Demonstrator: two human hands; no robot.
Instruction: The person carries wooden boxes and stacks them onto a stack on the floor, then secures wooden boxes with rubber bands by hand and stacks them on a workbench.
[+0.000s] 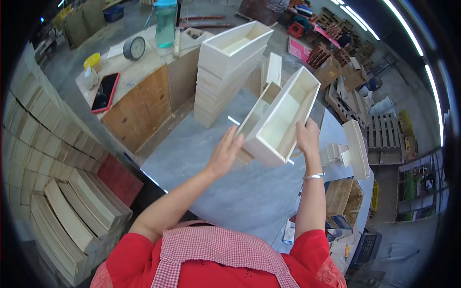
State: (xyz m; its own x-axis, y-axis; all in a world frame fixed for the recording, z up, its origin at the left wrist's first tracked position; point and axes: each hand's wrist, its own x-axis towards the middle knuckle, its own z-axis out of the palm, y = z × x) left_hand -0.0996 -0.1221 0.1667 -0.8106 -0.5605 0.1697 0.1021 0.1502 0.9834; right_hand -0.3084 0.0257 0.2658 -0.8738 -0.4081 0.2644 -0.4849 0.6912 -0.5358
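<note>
An open wooden box (pixel 283 120), long and pale, is tilted above the grey work surface (pixel 206 177). My right hand (pixel 308 137) grips its right wall, fingers curled over the edge. At the left, my left hand (pixel 225 152) rests its fingertips by the corner of a second wooden box (pixel 257 113), which lies beside and partly behind the first; the fingers are extended and fairly close together. A tall stack of similar boxes (pixel 225 72) stands behind, left of both hands. The lower parts of the second box are hidden by the first.
Left of the stack, a wooden bench (pixel 139 91) holds a red-edged phone (pixel 105 92), a round clock (pixel 134 48) and a green bottle (pixel 165 24). Small wooden pieces (pixel 336 153) lie at the right. Stacked boards (pixel 72 216) fill the lower left. A person (pixel 303 9) is far back.
</note>
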